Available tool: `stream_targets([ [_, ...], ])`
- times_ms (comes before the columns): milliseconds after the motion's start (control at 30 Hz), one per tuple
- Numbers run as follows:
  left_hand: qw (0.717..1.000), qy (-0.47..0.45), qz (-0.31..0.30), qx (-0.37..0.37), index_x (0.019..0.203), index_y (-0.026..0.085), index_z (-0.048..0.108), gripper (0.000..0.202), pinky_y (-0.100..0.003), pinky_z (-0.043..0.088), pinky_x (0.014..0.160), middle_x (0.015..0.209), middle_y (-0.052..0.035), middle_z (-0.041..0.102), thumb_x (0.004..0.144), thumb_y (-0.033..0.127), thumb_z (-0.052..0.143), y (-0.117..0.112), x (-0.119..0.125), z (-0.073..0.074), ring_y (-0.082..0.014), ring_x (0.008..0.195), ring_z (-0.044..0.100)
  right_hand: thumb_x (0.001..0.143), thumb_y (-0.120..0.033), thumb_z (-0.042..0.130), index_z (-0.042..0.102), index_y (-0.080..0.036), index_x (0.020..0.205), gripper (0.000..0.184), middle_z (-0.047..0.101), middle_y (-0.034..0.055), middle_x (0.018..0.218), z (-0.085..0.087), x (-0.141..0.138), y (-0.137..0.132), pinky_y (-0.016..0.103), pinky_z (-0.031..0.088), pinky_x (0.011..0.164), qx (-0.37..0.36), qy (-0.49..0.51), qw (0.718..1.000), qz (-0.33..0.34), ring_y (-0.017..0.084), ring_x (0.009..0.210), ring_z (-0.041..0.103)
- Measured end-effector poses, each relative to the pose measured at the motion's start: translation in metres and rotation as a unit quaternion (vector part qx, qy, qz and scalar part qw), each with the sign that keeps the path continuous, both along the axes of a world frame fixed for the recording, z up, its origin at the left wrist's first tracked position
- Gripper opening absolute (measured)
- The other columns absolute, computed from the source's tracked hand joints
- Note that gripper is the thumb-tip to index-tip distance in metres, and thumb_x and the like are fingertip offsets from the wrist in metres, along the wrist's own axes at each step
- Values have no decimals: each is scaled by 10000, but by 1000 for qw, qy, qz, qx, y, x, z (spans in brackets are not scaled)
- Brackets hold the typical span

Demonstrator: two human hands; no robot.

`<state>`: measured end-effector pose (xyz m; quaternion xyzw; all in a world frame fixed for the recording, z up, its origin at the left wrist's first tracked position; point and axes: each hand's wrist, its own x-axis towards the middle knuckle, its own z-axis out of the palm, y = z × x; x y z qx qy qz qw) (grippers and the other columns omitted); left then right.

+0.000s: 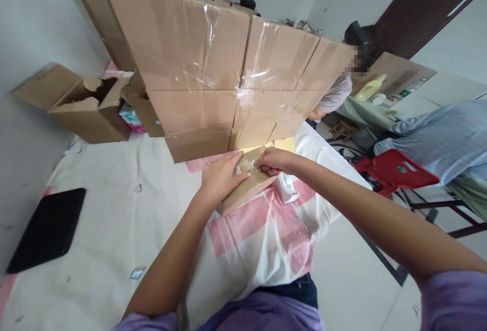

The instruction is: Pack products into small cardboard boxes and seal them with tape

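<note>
A small flat cardboard box point(247, 187) lies on the cloth-covered table in front of me, with shiny clear tape point(249, 162) across its top. My left hand point(221, 174) rests flat on the box's left side, fingers stretched and thumb apart. My right hand point(273, 160) is closed in a pinch at the tape, near the box's far right part; its fingertips are partly hidden. Just below the right wrist, a white plastic object point(286, 189) lies beside the box; its kind is unclear.
A tall taped cardboard partition point(198, 52) stands right behind the box. Open cartons point(91, 118) sit at the left back, and a black flat tablet-like object point(47, 229) at the left. Beyond the table's right edge are a red chair point(403, 168) and two people.
</note>
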<state>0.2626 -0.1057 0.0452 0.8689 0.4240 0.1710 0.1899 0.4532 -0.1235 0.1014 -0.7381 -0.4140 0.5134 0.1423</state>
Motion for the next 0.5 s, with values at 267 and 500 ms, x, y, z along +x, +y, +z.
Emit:
stream_targets([
  [267, 1000, -7, 17, -6, 1447, 326, 529, 604, -471, 467, 1043, 1476, 7, 575, 896, 552, 631, 2, 1, -1, -293, 1341, 548, 899, -106, 630, 438, -188, 642, 330, 410, -52, 437, 10, -14, 13, 209, 262, 371, -94, -105, 990, -22, 75, 342, 367],
  [500, 1000, -9, 14, -5, 1441, 336, 534, 592, -473, 462, 1037, 1457, 10, 593, 893, 534, 643, 3, 0, -3, -298, 1320, 560, 946, -135, 560, 417, -194, 688, 301, 390, -56, 487, 15, -24, 18, 207, 271, 407, -130, -171, 977, 17, 74, 392, 354],
])
